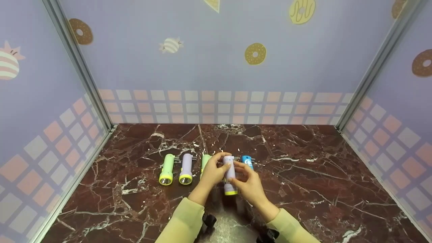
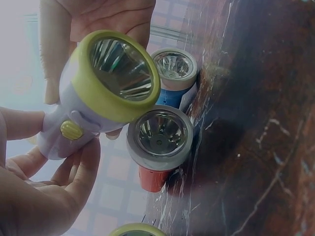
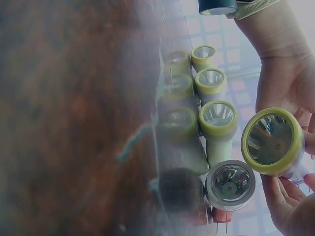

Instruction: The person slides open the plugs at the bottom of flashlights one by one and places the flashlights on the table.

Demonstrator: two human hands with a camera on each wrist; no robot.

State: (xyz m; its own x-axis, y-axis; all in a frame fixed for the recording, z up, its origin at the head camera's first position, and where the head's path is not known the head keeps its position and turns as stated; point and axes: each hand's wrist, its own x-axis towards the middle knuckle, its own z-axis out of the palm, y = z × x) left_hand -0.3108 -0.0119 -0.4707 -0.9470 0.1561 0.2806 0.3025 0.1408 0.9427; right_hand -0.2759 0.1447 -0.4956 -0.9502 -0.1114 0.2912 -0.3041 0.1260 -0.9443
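Both hands hold one lavender flashlight [image 1: 229, 165] with a yellow-green rim, its lens end tilted down toward the person. My left hand [image 1: 213, 172] grips its body, thumb on top near the tail end. From the other side, the fingers and thumb of my right hand [image 1: 250, 184] pinch the body. A yellow-green switch [image 2: 72, 130] shows on its side in the left wrist view. Close behind stand a red flashlight [image 2: 152, 179] with a grey rim, hidden by the hands in the head view, and a blue flashlight [image 1: 247, 161].
Left of the hands lie a green flashlight [image 1: 168, 168], another lavender flashlight [image 1: 186, 168] and a second green flashlight [image 1: 205, 161], partly covered by the left hand. All rest on a dark red marbled table [image 1: 303, 175]. Patterned walls [image 1: 216, 74] enclose its back and sides.
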